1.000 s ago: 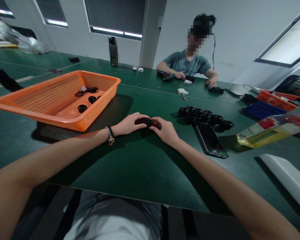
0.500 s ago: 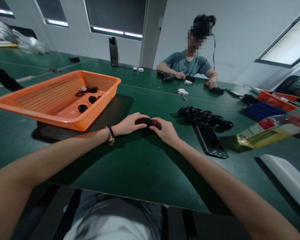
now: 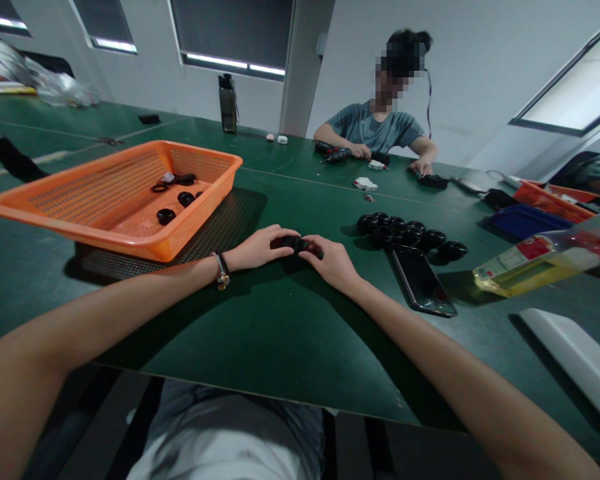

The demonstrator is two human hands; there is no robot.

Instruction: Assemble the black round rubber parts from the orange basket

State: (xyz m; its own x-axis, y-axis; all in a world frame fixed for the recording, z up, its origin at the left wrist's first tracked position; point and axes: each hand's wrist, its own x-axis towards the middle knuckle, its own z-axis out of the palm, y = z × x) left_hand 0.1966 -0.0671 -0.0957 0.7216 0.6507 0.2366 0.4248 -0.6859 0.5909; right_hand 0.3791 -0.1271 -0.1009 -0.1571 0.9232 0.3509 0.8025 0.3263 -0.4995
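L hand (image 3: 254, 250) fwd, grip curled | R hand (image 3: 333, 261) fwd, grip curled | fingertips meeting

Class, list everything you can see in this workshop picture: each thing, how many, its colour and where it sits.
small black part: one, black, gripped between both hands
orange plastic mesh basket: one, orange, left of the hands, a few black rings inside
round black parts: a cluster, black, right of the hands
dark smartphone: one, black, just in front of the cluster
clear plastic bottle: one, yellowish liquid, lying far right
green table: one, green
co-worker: one, grey shirt, across the table
left hand: on the part
right hand: on the part
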